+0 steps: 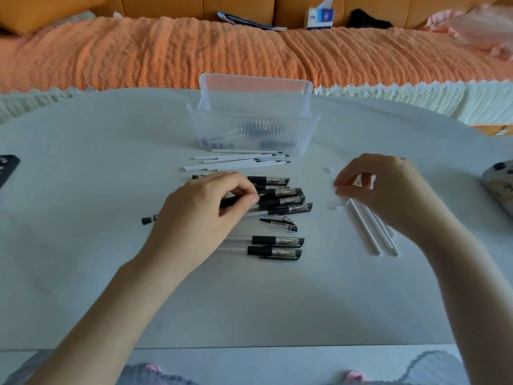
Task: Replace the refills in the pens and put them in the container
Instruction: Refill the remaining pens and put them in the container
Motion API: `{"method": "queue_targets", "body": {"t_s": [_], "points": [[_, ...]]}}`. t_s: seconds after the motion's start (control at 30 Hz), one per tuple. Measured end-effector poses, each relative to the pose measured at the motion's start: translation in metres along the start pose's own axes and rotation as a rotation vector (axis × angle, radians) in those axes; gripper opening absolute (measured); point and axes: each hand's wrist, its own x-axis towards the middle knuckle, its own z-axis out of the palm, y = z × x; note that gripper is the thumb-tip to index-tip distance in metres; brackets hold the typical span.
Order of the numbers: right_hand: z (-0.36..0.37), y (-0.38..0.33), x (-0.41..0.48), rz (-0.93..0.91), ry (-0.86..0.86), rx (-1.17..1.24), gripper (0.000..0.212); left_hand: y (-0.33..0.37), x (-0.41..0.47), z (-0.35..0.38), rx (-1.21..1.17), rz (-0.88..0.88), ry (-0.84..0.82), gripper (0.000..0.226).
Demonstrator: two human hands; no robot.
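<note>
The pens (pixel 280 201) lie in a loose pile at the middle of the frame, just below the container (pixel 255 120), which stands above centre with a few dark pens dimly showing through its ribbed wall. They look light, stiff and smooth: thin plastic barrels apt to roll and slide over one another. The ribbed black grip should give the surest hold, and the clear barrel is likely slicker. The refills (pixel 238 162), lying between pile and container, and the tubes (pixel 372 229) right of centre are thinner and probably flex a little, so they are best taken near the end being fed in. The left hand (pixel 205 212) reaches in from the lower left over the pile, palm down, thumb and fingers curled round one pen (pixel 231 202) at its dark part. The right hand (pixel 383 190) hovers above the upper ends of the tubes, fingers arched, thumb and forefinger tips drawn together. Whether they pinch anything like the small white bits (pixel 337 208) nearby is too small to tell.
</note>
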Motion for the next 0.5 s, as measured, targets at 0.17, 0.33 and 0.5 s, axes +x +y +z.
{"method": "queue_targets", "body": {"t_s": [0.17, 0.33, 0.5], "points": [[0.003, 0.007, 0.003, 0.030, -0.020, -0.039, 0.019, 0.000, 0.000, 0.001, 0.003, -0.004, -0.019, 0.004], [0.015, 0.009, 0.006, 0.018, -0.045, -0.074, 0.016, 0.001, 0.000, 0.002, 0.014, -0.021, -0.043, 0.004], [0.018, 0.013, 0.007, 0.016, -0.064, -0.148, 0.018, 0.001, -0.001, 0.001, 0.022, -0.029, -0.048, 0.005]]}}
